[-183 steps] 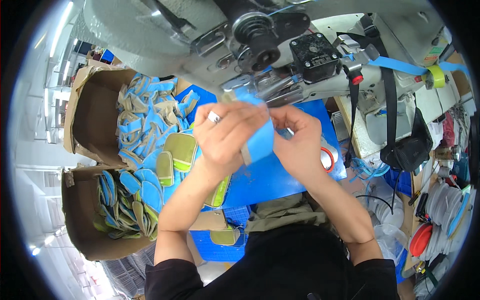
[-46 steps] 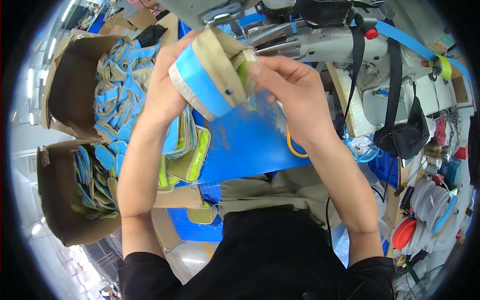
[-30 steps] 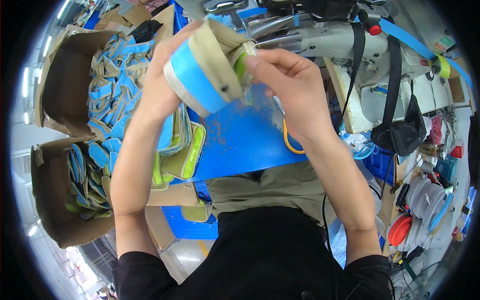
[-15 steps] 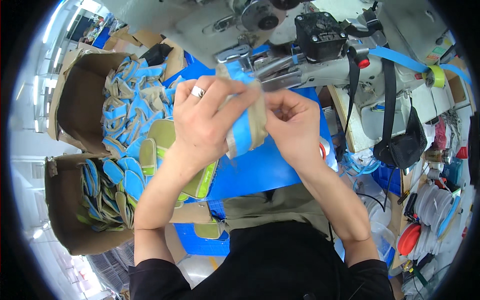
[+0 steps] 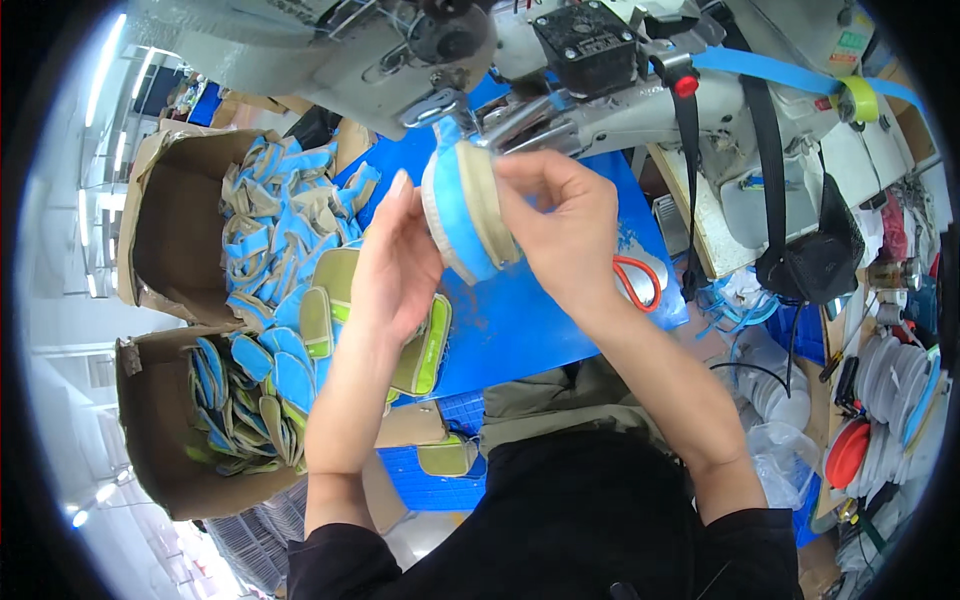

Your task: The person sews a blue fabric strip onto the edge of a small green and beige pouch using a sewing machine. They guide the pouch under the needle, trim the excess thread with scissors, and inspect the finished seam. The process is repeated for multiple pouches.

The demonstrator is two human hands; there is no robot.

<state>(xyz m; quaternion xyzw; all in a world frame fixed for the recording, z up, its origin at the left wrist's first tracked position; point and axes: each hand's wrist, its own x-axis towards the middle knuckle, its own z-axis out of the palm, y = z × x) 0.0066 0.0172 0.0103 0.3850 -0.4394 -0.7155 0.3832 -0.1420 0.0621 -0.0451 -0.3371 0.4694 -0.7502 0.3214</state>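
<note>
A curved band of beige fabric with a blue stripe point(image 5: 463, 215) stands on edge between my hands, just in front of the sewing machine point(image 5: 590, 55). On its right side, my right hand point(image 5: 568, 225) is closed on the band's beige edge, thumb and fingers pinched together. My left hand point(image 5: 398, 262) is beside the band's left face with the fingers stretched out, not wrapped round it; whether the fingertips touch the cloth is unclear. Under both hands lies a blue work surface point(image 5: 540, 335). Close to my left wrist are green and beige padded pieces point(image 5: 335, 275).
At the left, one cardboard box point(image 5: 165, 215) adjoins a heap of blue and beige strips point(image 5: 285, 215); another box point(image 5: 165, 440) holds oval padded pieces point(image 5: 225, 400). Red-handled scissors point(image 5: 653, 290) lie right of my right hand. Black straps point(image 5: 765, 160) hang by the machine.
My left hand has let go of the band and opened beside it. My right hand still grips the edge, and the band has turned more upright. The whole view has shifted slightly.
</note>
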